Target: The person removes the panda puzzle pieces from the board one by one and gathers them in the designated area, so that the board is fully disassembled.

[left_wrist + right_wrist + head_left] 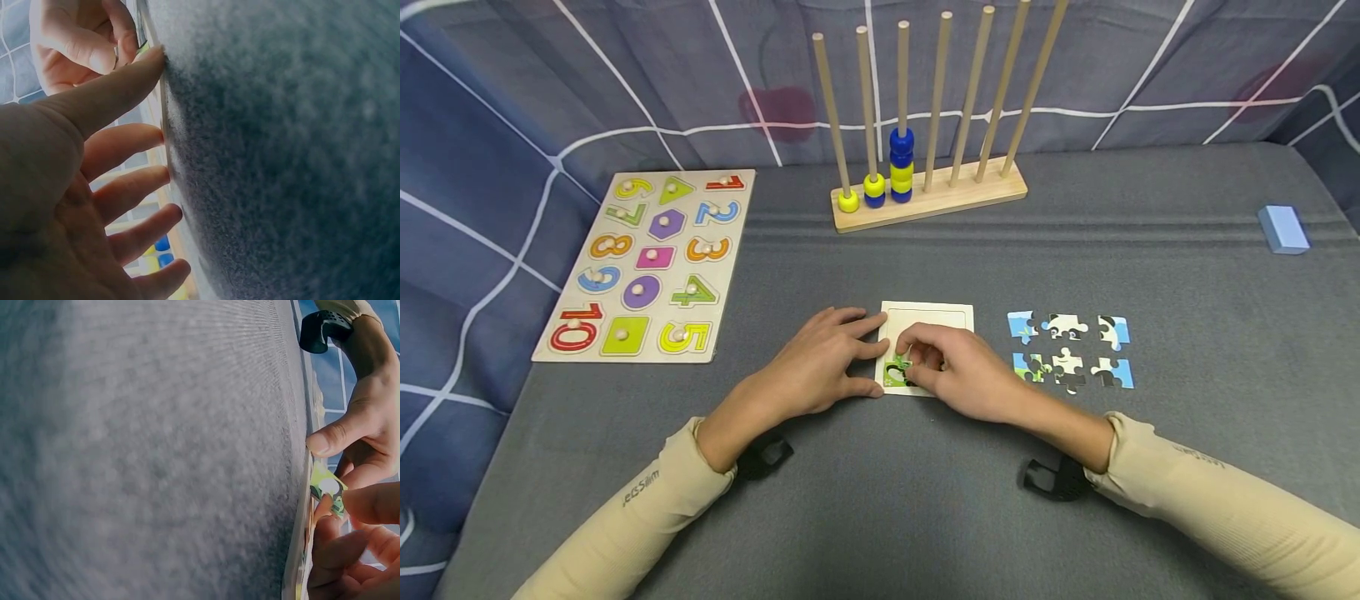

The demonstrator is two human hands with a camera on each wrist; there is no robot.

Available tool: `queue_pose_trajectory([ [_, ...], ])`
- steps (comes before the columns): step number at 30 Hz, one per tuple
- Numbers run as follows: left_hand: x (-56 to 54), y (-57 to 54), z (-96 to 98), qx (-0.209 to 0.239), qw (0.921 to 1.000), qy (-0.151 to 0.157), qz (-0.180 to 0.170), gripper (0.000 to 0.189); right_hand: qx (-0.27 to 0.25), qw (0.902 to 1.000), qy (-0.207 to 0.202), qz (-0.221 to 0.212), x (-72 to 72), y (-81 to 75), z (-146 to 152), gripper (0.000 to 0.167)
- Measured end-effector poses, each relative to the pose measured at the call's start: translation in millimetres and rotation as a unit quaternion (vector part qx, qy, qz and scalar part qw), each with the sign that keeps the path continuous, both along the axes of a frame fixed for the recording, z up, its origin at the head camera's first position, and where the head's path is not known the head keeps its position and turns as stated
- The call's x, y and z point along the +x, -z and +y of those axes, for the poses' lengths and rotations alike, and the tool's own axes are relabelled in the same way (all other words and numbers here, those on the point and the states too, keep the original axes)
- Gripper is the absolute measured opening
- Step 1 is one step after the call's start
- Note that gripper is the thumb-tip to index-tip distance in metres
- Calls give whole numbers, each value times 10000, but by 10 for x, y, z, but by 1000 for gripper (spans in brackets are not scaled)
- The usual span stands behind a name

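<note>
A small cream puzzle tray (pixel 927 311) with a raised border lies on the grey table in the head view. My left hand (pixel 820 362) has its fingers spread, their tips at the tray's left edge. Over the tray's lower left corner, my right hand (pixel 958 367) pinches a green, white and black jigsaw piece (pixel 895 373) between thumb and finger. The right wrist view shows this jigsaw piece (pixel 327 486) tilted up from the tray. Several loose jigsaw pieces (pixel 1067 325), with panda parts and blue sky, lie in two rows right of the tray.
A number-and-shape knob board (pixel 651 225) lies at the left. At the back stands a wooden bead rack (pixel 973 193) with tall pegs (pixel 940 100) and blue and yellow beads (pixel 902 167). A light blue block (pixel 1285 230) sits far right. A checked cloth (pixel 647 75) hangs behind.
</note>
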State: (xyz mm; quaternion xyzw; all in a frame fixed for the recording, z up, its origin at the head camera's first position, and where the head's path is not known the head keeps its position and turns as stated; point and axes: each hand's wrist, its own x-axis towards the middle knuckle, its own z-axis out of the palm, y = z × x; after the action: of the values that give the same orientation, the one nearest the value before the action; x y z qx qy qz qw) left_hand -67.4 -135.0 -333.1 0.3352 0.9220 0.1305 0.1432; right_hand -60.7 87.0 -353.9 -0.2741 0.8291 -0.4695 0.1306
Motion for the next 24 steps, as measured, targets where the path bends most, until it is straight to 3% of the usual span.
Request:
queue_pose_trajectory([
  [24, -1, 1, -4, 28, 10000, 13, 18, 58, -419, 9985, 261, -223, 53, -7, -22, 21],
])
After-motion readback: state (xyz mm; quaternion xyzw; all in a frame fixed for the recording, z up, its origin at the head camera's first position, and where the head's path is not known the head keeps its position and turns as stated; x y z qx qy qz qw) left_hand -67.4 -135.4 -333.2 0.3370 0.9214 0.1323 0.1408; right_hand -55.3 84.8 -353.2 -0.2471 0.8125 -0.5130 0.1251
